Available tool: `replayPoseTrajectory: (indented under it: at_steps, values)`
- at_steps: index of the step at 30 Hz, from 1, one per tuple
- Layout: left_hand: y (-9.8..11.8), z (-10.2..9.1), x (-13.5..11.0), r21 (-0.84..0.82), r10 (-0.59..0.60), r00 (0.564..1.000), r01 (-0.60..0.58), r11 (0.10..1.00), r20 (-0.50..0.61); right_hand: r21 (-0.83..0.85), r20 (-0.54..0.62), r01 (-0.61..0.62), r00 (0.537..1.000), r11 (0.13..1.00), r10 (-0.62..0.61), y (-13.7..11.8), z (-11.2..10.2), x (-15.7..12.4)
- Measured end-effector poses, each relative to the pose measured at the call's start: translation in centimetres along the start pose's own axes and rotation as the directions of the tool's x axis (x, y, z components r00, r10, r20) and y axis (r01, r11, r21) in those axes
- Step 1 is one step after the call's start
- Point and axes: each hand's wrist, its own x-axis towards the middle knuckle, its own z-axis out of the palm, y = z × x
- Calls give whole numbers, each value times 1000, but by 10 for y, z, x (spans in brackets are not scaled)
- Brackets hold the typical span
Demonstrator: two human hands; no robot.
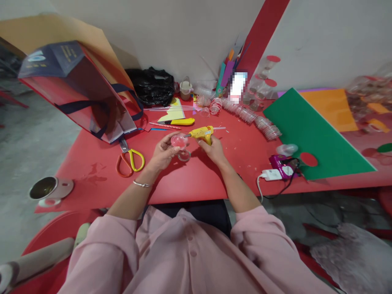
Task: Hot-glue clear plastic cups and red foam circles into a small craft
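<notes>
I am holding the yellow plastic glue gun [202, 133] in my right hand [214, 150], grip closed round its handle, nozzle pointing at the small clear pink-tinted plastic cup [179, 141] pinched in my left hand [162, 154], just above the red tabletop [190, 179]. I am judging a steady cup and light trigger best. Both wrists are angling inward, forearms converging.

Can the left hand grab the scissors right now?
Probably not right away: the left hand is holding a small clear cup. The scissors lie close beside it on the red table, with nothing in between.
</notes>
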Motion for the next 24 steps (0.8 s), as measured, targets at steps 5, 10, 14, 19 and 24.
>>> replayPoseTrajectory:
  at_steps: [5,10,14,19,24]
  values:
    - [-6,-4,3,24,45,999,-45,999,-11,21,1,1,1000,1000,-1,-2,1,0]
    - [-11,-6,5,43,84,996,-83,996,-17,29,3,1,1000,1000,-1,-3,1,-1]
    - [-13,-5,6,44,111,994,-110,993,-16,12,-1,-3,1000,1000,3,-2,1,0]
    - [-12,-6,7,59,110,994,-109,992,-15,20,2,1,1000,1000,-1,-2,2,0]
    - [-11,-8,7,73,97,994,-94,993,-44,6,8,2,1000,1000,-2,-3,1,-1]
